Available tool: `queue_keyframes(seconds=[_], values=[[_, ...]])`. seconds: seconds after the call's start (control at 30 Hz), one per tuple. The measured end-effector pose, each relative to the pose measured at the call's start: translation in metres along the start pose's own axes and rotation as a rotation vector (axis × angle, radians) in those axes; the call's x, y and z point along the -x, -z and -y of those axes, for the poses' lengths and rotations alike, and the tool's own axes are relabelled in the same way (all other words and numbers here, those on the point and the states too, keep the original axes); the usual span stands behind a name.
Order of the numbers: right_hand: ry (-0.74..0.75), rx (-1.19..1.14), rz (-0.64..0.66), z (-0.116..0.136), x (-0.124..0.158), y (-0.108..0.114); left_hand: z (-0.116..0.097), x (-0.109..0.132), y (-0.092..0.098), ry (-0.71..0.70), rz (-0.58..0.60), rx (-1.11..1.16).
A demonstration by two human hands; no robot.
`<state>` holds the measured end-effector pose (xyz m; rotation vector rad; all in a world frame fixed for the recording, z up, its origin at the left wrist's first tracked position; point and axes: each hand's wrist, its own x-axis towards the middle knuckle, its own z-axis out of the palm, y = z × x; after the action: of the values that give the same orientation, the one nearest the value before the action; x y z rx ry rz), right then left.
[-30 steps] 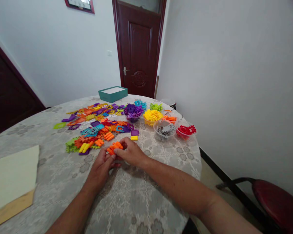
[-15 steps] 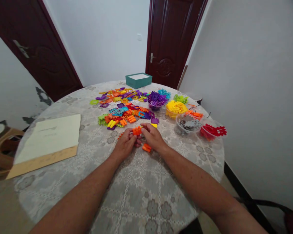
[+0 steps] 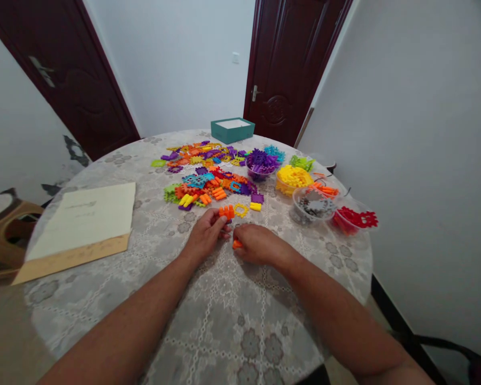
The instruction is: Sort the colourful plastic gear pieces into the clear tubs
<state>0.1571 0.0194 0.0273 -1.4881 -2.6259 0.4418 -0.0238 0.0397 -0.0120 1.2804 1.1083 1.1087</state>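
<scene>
Between the fingers of my left hand [image 3: 208, 231] is a ridged orange plastic building piece [image 3: 226, 212], held up just above the table. My right hand [image 3: 260, 245] is closed over another orange building piece [image 3: 237, 244] lying on the tablecloth; only its left end shows past the fingers. Just beyond the hands lie a yellow square frame piece [image 3: 241, 209] and a small solid yellow piece [image 3: 255, 206]. Farther off is a mixed heap of coloured pieces [image 3: 198, 182], blue, orange, red, green and purple.
A second loose heap [image 3: 196, 159] lies behind. To the right stand clear bowls of purple [image 3: 260, 166], yellow [image 3: 292, 179], grey [image 3: 313, 206] and red pieces [image 3: 355, 218]. A green box [image 3: 232, 132] sits at the far edge, a paper sheet on cardboard [image 3: 84, 224] at left.
My right hand has left the orange piece in my left hand and come down toward me onto the other orange piece on the table. The view has shifted slightly.
</scene>
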Motion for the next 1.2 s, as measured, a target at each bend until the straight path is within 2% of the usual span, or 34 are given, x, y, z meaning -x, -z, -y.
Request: queue_keyframes(seconds=[0.1,0.17,0.27,0.33,0.53,0.63,0.7,0.77,0.87,1.0,1.03,1.1,1.2], values=[[0.066,-0.113,-0.03,-0.004,-0.004,0.008,0.0,-0.002,0.004,0.0,-0.006,-0.035],[0.082,-0.253,-0.185,-0.011,-0.008,0.017,-0.001,-0.002,0.005,0.001,-0.006,-0.043],[0.048,-0.495,-0.495,-0.02,-0.015,0.022,-0.005,-0.002,0.005,0.011,0.008,-0.076],[0.048,-0.62,-0.58,-0.022,-0.021,0.018,-0.008,-0.001,0.004,0.026,0.019,-0.107],[0.039,-0.734,-0.516,-0.011,-0.031,-0.003,-0.01,-0.002,0.005,0.055,0.02,-0.109],[-0.05,-0.797,-0.503,-0.005,-0.033,-0.008,-0.011,-0.002,0.005,0.044,0.021,-0.144],[-0.095,-0.805,-0.473,-0.006,-0.032,-0.004,-0.011,-0.001,0.005,0.017,0.038,-0.21],[-0.077,-0.75,-0.475,-0.012,-0.027,0.011,-0.012,0.0,0.005,-0.01,0.054,-0.261],[-0.075,-0.594,-0.615,-0.039,-0.009,0.052,-0.012,0.001,0.007,-0.031,-0.012,-0.304],[-0.298,-0.27,-0.891,-0.105,0.025,0.113,-0.012,0.003,0.009,-0.1,-0.169,-0.4],[-0.369,-0.159,-0.913,-0.125,0.031,0.123,-0.013,0.004,0.008,-0.114,-0.188,-0.413],[-0.532,0.052,-0.864,-0.166,0.037,0.137,-0.014,0.005,0.005,-0.124,-0.173,-0.419],[-0.732,0.248,-0.676,-0.217,0.038,0.143,-0.012,0.005,0.001,-0.154,-0.125,-0.466]])
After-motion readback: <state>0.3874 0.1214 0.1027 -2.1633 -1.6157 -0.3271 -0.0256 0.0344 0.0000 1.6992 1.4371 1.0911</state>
